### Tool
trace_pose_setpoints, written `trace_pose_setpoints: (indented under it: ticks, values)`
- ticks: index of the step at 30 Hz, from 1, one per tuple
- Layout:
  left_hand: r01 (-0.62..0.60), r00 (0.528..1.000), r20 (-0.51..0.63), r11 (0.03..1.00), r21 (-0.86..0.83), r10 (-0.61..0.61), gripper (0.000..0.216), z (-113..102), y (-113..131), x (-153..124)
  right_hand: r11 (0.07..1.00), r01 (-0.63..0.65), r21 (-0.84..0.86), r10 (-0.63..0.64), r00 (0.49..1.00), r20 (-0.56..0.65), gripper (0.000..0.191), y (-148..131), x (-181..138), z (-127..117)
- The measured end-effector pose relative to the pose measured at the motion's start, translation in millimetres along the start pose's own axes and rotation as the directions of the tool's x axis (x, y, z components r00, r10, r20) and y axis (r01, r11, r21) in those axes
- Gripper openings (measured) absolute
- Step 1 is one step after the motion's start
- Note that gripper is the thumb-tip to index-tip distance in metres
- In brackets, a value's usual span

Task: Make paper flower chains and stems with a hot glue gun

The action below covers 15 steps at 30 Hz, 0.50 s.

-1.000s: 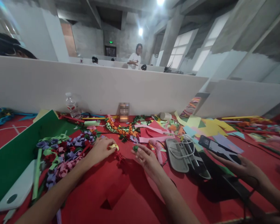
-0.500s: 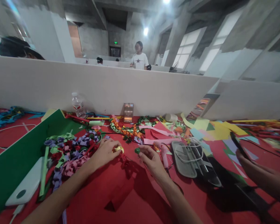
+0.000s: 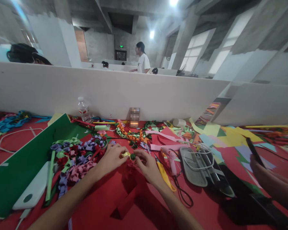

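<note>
Left hand (image 3: pixel 111 158) grip narrow, pinching yellow paper curl (image 3: pixel 126 155). Right hand (image 3: pixel 147 164) pinches green paper roll (image 3: pixel 133 157). The pieces touch, low over mid-table (image 3: pixel 105 204). Both look light, soft and crushable, so hold at the edges with fingertips. Paper chains (image 3: pixel 74 156) crowd the left, yellow tool (image 3: pixel 165 175) the right; there's room nearside.

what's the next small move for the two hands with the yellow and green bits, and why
Probably press the green paper bit against the yellow paper curl and pinch them together. The left hand holds the curl, the right hand the green bit, and the pieces sit side by side, about touching, above the red table.
</note>
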<state>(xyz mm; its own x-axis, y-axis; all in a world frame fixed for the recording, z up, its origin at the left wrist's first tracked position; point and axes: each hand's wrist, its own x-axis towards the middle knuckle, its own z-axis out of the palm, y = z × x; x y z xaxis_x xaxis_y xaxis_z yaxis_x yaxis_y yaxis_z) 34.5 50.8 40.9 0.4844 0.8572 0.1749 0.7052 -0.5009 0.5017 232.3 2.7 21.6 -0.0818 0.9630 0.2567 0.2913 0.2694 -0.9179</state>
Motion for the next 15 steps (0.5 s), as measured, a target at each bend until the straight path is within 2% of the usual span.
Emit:
trace_pose_setpoints:
  ticks: [4,15]
  values:
    - [0.008,1.0,-0.005,1.0,0.004,-0.008,0.015,0.3,1.8,-1.5,1.0,0.021,0.0,-0.021,1.0,0.01,0.02,3.6,-0.1,2.3]
    - [0.045,0.999,-0.02,0.999,0.018,-0.045,0.017,-0.7,4.7,1.0,0.99,0.071,-0.124,-0.07,0.998,0.009,0.019,12.7,-1.4,6.3]
